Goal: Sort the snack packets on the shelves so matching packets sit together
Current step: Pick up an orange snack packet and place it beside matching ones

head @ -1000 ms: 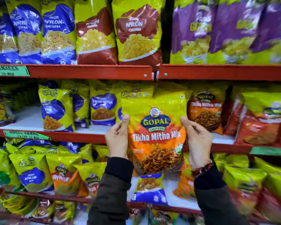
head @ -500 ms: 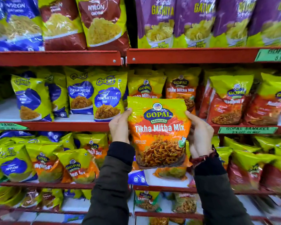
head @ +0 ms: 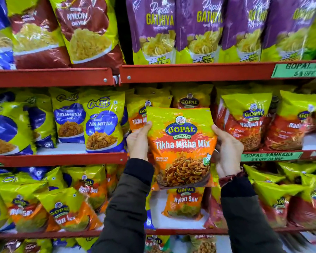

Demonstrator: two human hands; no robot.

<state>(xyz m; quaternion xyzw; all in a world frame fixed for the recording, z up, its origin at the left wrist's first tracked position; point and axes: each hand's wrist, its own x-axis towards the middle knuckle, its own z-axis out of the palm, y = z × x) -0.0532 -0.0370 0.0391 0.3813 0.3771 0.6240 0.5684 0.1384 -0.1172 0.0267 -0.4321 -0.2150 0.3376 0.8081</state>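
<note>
Two hands hold one glossy, crinkled plastic packet upright in front of the middle shelf. The left hand (head: 139, 141) grips its left edge, thumb pressed on the front, the other fingers hidden behind. The right hand (head: 226, 148) clasps the right edge the same way, above a dark red wristband (head: 230, 177). Both arms wear dark matte sleeves.

The held packet (head: 181, 143) is a flat, pillow-shaped pouch, yellow-green on top and orange below, printed "Gopal Namkeen Tikha Mitha Mix".

Just behind it on the red metal middle shelf (head: 62, 158) stand two matching orange packets (head: 136, 114), partly covered. To their left are four blue-and-yellow Gokul pouches (head: 103, 123). To the right stand two red Gopal pouches (head: 248, 121), with more blurred at the edge.

Below, the lower shelf (head: 44, 234) carries slumped orange Nylon Sev packets (head: 185, 201), at least four.

Farthest up, the top shelf (head: 190, 73) holds four tall purple Papdi Gathiya bags (head: 153, 28) and two maroon Nylon bags (head: 88, 31). Two green paper price labels (head: 270, 156) sit on the shelf edges.
</note>
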